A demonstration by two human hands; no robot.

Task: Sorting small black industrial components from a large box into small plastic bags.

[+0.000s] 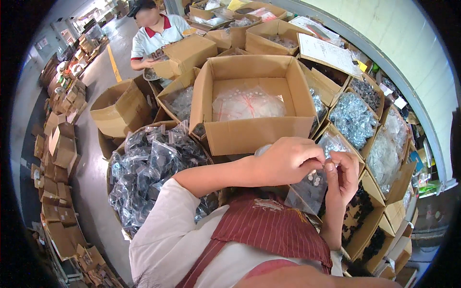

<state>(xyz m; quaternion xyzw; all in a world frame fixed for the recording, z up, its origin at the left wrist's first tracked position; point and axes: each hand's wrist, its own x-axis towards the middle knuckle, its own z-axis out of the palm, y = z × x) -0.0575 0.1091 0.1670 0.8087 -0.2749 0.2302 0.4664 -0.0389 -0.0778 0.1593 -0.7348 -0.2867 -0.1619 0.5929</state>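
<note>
My left hand point(293, 161) reaches across my body with its fingers closed in a pinch. My right hand point(343, 175) is close beside it, thumb and fingers pressed together. What the two pinches hold is small and partly hidden by the fingers; I cannot make it out. Just beyond the fingertips shows clear plastic point(330, 142) with tiny pale spots. Under my hands, several small white round pieces point(315, 178) lie on greyish clear plastic point(307, 196). Ahead of my left forearm stands a large open carton point(259, 137) with clear bags point(249, 103) inside, some showing red lines.
Left of me a big carton is heaped with bagged dark parts point(149, 168). To my right are boxes of shiny clear bags point(354, 120) and black pieces point(357, 211). A white paper sheet point(326, 54) lies on far boxes. Another person point(161, 41) stands beyond, at a carton.
</note>
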